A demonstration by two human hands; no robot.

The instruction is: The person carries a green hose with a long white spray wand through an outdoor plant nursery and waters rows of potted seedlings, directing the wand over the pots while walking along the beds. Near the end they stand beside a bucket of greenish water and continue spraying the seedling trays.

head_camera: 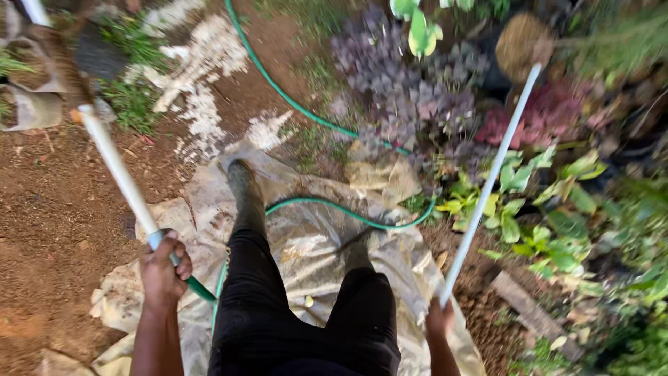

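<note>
My left hand grips the near end of a long white pipe where a green hose joins it; the pipe runs up and left toward the top corner. In my right hand is the lower end of a second white pipe, which slants up to the right over the plants. Between the hands are my legs in black trousers and dark rubber boots, standing on a muddy pale plastic sheet.
The green hose loops across the sheet and off over red-brown soil toward the top. Purple, red and green leafy plants fill the right side. Sacks lie at the upper left. White patches mark the ground.
</note>
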